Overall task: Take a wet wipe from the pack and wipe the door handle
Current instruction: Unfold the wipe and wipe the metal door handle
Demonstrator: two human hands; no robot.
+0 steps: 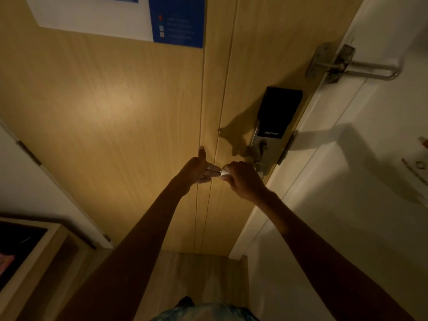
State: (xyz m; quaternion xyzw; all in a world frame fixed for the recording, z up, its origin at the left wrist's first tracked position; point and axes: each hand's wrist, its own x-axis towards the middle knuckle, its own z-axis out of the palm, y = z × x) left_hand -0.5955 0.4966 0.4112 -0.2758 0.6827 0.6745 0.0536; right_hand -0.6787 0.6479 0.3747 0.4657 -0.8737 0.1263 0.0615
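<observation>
Dim amber light is falling across a closed wooden door (115, 112) in a narrow entry, and the work is taking place at its lock edge. The wet wipe (223, 174) is showing as a small white wad at the knuckles of the right hand (243, 179), whose fingers are curling over it and over the door handle (257, 167). Most of the lever is lying hidden under that hand, with only a bit of bright metal showing. The left hand (196, 170) is hovering just beside, thumb raised and fingers reaching toward the white edge; whether it is pinching the wipe cannot be told. The wipe is likely behaving as light, limp, damp material, bunching easily and sliding on smooth metal, so wrapping it round the lever and gripping through it is looking like the sound hold. The handle is judged rigid but free to swing under load. Directly above, the black lock housing (276, 112) is carrying the words "SMART LOCK". Higher up, a metal swing-bar guard (342, 63) is reaching from the door onto the white frame (347, 158). A white-and-blue notice (139, 17) is hanging at the top, its print too small to read.
</observation>
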